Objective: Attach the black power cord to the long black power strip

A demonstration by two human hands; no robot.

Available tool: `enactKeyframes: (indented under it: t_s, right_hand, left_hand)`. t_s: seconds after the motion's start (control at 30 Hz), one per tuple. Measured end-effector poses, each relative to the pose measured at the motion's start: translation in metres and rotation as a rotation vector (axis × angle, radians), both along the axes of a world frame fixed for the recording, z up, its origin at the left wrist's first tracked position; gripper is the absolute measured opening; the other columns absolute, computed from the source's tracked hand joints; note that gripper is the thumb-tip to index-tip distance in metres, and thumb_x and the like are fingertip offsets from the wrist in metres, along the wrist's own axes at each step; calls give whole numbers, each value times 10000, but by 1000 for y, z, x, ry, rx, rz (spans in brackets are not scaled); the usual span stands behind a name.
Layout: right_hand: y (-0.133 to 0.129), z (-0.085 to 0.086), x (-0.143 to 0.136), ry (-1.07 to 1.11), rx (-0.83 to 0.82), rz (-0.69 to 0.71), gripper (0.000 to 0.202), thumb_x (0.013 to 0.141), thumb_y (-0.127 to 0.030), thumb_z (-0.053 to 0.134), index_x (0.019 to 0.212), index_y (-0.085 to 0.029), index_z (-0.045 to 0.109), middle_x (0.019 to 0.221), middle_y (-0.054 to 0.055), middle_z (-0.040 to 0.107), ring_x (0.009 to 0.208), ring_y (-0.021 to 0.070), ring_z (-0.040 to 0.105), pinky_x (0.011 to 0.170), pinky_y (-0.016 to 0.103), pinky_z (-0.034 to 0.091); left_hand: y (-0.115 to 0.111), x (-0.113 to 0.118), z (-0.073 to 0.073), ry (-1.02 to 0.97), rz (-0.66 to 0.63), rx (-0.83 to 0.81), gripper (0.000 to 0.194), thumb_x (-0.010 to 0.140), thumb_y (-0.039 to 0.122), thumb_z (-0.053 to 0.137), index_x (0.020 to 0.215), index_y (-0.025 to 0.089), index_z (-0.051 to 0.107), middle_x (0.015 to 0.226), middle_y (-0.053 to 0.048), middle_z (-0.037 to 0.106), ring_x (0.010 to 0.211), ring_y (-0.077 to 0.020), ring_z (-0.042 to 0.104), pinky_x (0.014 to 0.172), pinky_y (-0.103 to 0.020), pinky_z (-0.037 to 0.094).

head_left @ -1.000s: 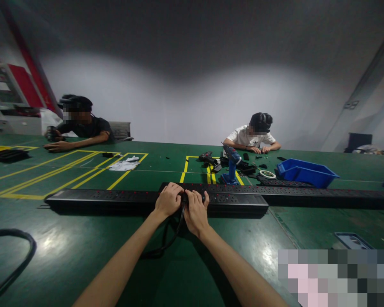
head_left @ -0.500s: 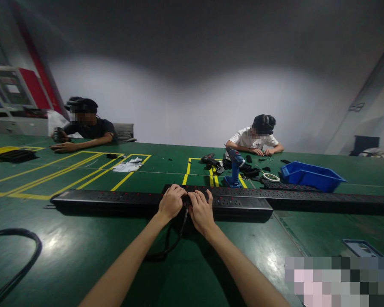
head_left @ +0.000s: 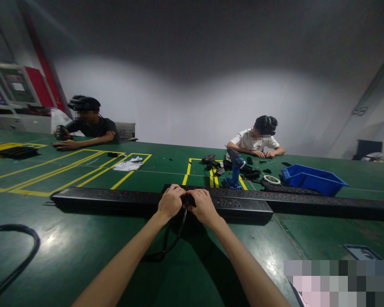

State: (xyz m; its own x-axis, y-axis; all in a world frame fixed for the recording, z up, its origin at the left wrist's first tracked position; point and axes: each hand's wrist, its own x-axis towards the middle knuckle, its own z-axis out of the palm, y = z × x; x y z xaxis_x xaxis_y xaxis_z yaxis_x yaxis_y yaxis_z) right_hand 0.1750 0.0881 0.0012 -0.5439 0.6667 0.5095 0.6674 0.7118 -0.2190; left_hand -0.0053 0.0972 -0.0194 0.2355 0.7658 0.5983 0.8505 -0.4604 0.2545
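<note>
A long black power strip (head_left: 112, 197) with rows of sockets and small red marks lies across the table in front of me. Over its middle, my left hand (head_left: 170, 203) and my right hand (head_left: 203, 206) meet with bent fingers around a black plug (head_left: 188, 199). Its black cable (head_left: 182, 228) hangs down toward me and curves onto the table. Fingers of both hands cover most of the plug, so I cannot tell whether it sits in a socket.
Another long power strip (head_left: 326, 204) runs behind to the right. Beyond stand a blue cordless drill (head_left: 235, 168) and a blue bin (head_left: 313, 179), near loose black parts. A thick cable loop (head_left: 35, 243) lies at left. Two people (head_left: 94, 128) (head_left: 256, 136) sit across the table.
My right hand's raised fingers have folded down and closed in around the plug. My left hand stays nearly where it was.
</note>
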Motion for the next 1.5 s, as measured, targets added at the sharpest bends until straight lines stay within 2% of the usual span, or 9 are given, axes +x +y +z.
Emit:
enactKeyframes:
  t_s: [0.13,0.4,0.63,0.77,0.97,1.17,1.37,1.5]
  right_hand:
    - [3,1,1,-16,3,25,393,821,-322,695,1178,-204,582,1142,76,632,1119,225,511,988,372,305]
    - [6,-4,-1,-40,57,27,313,878,-294,626,1175,-200,592,1105,81,651,1063,215,540,968,370,332]
    - [5,2,-1,81,-79,-40,340,761,-236,713,1096,-266,661,1039,21,684,978,206,598,870,321,411]
    - [3,5,-2,125,-119,-83,336,742,-232,715,1071,-291,686,994,8,696,913,201,623,819,306,437]
    - [3,1,-2,194,-118,-30,365,710,-207,738,1065,-271,689,1039,11,690,1005,204,598,904,321,409]
    - [3,-1,-1,128,-97,-73,379,746,-196,724,1109,-276,647,1017,12,679,986,195,576,899,328,373]
    - [2,0,-2,89,-89,-62,310,823,-251,675,1126,-266,610,1004,20,671,959,195,573,920,344,335]
    - [1,1,-3,95,-80,-71,305,819,-229,652,1120,-264,612,1007,22,673,968,204,569,907,345,343]
  left_hand:
    - [1,-1,-1,-6,-3,-9,329,794,58,434,908,227,693,965,-44,699,1063,-225,529,927,-384,460]
    - [-1,0,1,-33,3,-10,319,798,60,438,922,220,684,974,-38,697,1052,-215,535,922,-371,461]
    - [2,-2,-2,-53,15,-20,312,786,71,448,922,223,685,993,-47,684,1046,-215,539,925,-381,468]
    - [2,-2,-2,-56,19,-17,312,790,76,449,929,222,688,990,-52,683,1044,-218,539,926,-389,468]
    - [1,0,1,-29,26,-3,272,818,113,460,906,223,693,973,-48,690,1038,-226,537,926,-387,463]
    - [1,0,1,-21,20,-16,265,830,128,462,908,225,696,976,-44,695,1038,-229,538,927,-388,459]
    - [0,0,2,-27,20,-22,252,840,138,465,903,222,693,964,-47,692,1032,-231,538,921,-393,460]
    - [0,0,1,-28,26,-15,252,843,139,464,918,220,691,971,-40,691,1030,-224,535,922,-386,461]
